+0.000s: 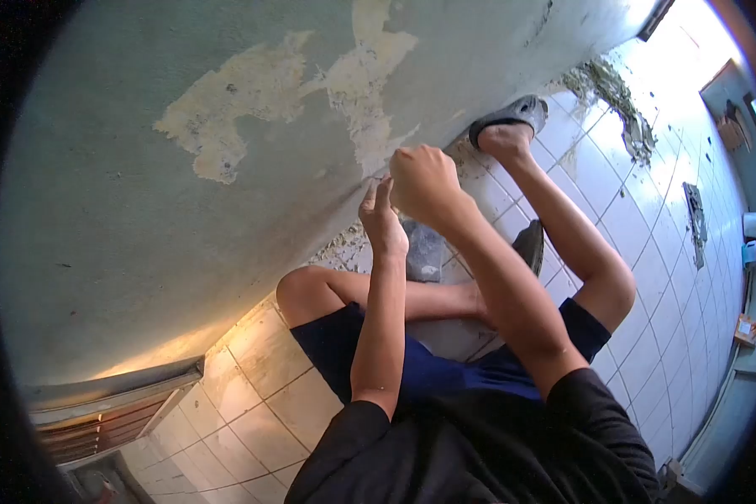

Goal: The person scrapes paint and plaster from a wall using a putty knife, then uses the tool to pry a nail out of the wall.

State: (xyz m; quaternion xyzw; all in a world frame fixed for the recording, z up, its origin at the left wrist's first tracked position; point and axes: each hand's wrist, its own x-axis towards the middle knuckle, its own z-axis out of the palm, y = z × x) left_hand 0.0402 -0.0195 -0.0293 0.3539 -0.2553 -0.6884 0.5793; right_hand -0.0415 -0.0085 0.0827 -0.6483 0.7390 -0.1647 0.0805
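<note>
Both of my hands are raised close together in front of the green wall (252, 227), beside its patches of peeled paint (269, 92). My right hand (427, 183) is closed in a fist with its back to the camera; what it grips, if anything, is hidden. My left hand (382, 220) is just left of it, its fingers pointing up and partly bent near the wall. What lies between the two hands cannot be made out. Below them a grey, dusty flat object (424, 252) lies on the floor near my folded leg.
White floor tiles (596, 151) extend to the right, with heaps of scraped debris (617, 105) and a dark strip (695, 223) on them. Plaster crumbs lie along the wall's foot. A wooden-slatted opening (113, 424) is at lower left. Blue containers (751, 252) stand at far right.
</note>
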